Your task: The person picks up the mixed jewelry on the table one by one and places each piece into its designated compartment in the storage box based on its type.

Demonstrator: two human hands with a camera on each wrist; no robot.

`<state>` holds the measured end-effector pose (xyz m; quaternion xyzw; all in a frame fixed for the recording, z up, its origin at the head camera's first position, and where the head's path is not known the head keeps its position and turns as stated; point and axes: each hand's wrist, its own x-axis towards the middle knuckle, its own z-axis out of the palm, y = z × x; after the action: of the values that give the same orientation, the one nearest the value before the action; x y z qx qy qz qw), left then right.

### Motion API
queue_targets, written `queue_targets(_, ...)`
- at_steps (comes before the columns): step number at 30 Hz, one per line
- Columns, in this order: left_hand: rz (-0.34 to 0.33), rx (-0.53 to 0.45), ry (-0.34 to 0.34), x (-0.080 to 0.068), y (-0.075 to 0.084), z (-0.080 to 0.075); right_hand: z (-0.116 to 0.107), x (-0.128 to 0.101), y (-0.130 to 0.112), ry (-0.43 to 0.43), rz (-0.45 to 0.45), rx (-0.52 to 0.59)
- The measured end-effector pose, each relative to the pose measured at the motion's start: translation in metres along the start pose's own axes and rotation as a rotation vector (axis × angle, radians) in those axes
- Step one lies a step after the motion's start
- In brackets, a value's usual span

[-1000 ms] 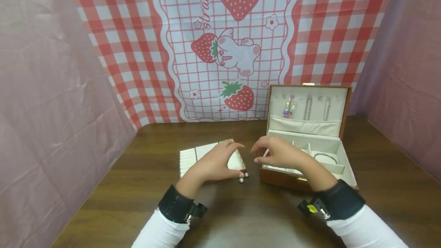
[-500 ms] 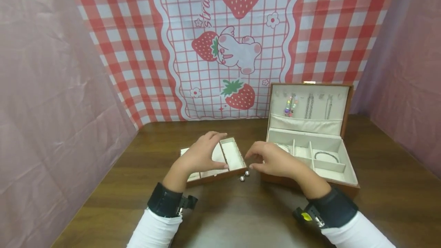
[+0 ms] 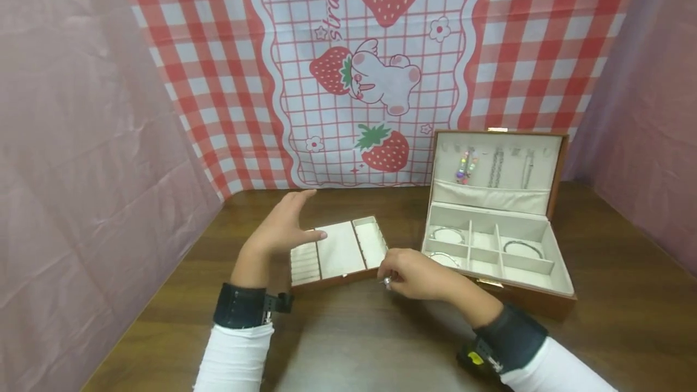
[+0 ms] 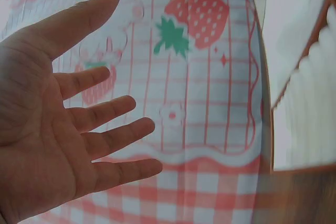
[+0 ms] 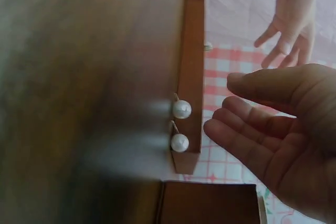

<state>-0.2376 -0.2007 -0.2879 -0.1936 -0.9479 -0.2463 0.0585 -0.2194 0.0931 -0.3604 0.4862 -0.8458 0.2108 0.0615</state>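
My left hand is raised by the left end of a shallow jewelry tray; its fingers are spread in the left wrist view. A pair of pearl earrings, a first pearl and a second pearl with thin metal posts, lies on the table against the tray's brown side. Beside them is my right hand, fingers loosely bent and thumb apart. The right wrist view shows a gap between its fingertips and the pearls. In the head view it partly covers the earrings.
To the right stands a brown jewelry box, its lid raised. Bracelets lie in some compartments, including a dark bracelet. A beaded strand and chains hang inside the lid. A strawberry-print cloth hangs behind the wooden table.
My left hand has drawn away from the tray to the left, uncovering it. My right hand has moved down and left from the box to the pearl earrings.
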Motion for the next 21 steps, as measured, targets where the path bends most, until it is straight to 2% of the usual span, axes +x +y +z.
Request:
queue_targets(5,-0.083,-0.105,0.011,-0.003,-0.026,-0.008,0.005,0.000,0.004,-0.020,-0.002,-0.060)
queue_targets(9,-0.160,-0.206,-0.017,-0.003,-0.045,-0.007,0.006,0.000,0.004,-0.010,0.003,-0.083)
queue_targets(15,-0.227,-0.360,-0.069,0.001,-0.066,0.006,0.011,0.006,0.001,-0.028,0.015,-0.139)
queue_targets(21,-0.307,-0.425,-0.167,0.001,-0.082,0.020,0.016,0.013,-0.003,-0.069,0.000,-0.203)
